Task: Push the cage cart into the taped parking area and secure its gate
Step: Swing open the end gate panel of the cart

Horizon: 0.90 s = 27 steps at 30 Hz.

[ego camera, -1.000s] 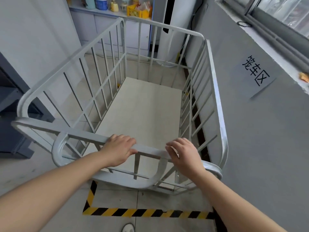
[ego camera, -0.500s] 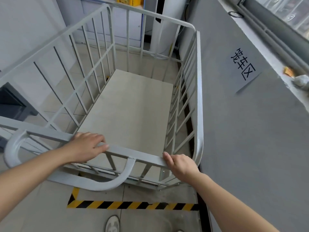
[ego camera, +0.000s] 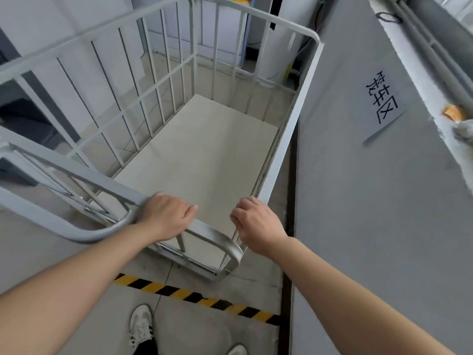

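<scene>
Grey wall (ego camera: 358, 226) fills the right of the room, and the cart (ego camera: 290, 124) stands just beside it, its long right side running along the wall. It is a pale metal cage with barred sides and a bare, light-coloured board (ego camera: 199, 155) for a base. The whole cart sits on the far side of the black-and-yellow tape (ego camera: 194, 294) that crosses the floor (ego camera: 204, 329) near the person's feet.

At the near end, the gate (ego camera: 215, 233) hangs at an angle across the opening. Its rounded corner is close to the cart's right side but out of line with it.

On the wall is a paper sign (ego camera: 384, 101) with three black characters.

The left hand (ego camera: 166, 216) grips the gate's top rail, fingers wrapped over it. The right hand (ego camera: 258, 226) is at the near corner of the right side with its fingers curled; I cannot tell whether it holds anything.

A white shoe (ego camera: 140, 326) shows on the near side of the tape.
</scene>
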### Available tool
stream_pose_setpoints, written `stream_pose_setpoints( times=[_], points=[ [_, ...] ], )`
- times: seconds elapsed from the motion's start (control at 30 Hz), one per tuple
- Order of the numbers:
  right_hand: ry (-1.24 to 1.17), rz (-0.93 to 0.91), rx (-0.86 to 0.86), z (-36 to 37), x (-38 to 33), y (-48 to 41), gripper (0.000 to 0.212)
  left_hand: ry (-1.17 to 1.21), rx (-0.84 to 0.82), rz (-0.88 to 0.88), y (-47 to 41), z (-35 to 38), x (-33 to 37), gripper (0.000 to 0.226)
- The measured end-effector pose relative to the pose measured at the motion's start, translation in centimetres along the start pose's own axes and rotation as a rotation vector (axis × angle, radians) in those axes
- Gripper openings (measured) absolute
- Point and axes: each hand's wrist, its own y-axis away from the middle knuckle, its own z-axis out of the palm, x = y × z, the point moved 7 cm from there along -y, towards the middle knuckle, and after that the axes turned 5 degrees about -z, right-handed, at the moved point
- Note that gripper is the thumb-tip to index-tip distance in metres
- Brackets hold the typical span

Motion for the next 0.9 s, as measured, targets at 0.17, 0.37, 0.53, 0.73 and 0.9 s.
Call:
stream_pose_setpoints(
  times=[0.17, 0.37, 0.53, 0.73, 0.9],
  points=[
    [0.098, -0.09, -0.043, -1.1, 3.6, -0.4, 0.033, -0.02, -0.057, -0.012, 0.1, 0.7, -1.5, 0.054],
    [0.143, -0.123, -0.121, -1.7, 4.5, -3.9, 0.044, -0.052, -0.058, -0.045, 0.7, 0.9, -5.0, 0.049],
    [0.183, -0.188, -0.212, -1.4, 4.6, -7.3, 0.056, -0.086, -0.062, -0.072, 1.2, 0.6, -7.4, 0.048],
    [0.208, -0.256, -0.267, -0.6, 3.2, -9.2, 0.081, -0.147, -0.056, -0.078, 1.7, 0.7, -9.3, 0.051],
    [0.153, -0.245, -0.282, -0.3, 3.0, -9.5, 0.087, -0.153, -0.027, -0.074, 1.7, 0.8, -9.5, 0.061]
  ],
)
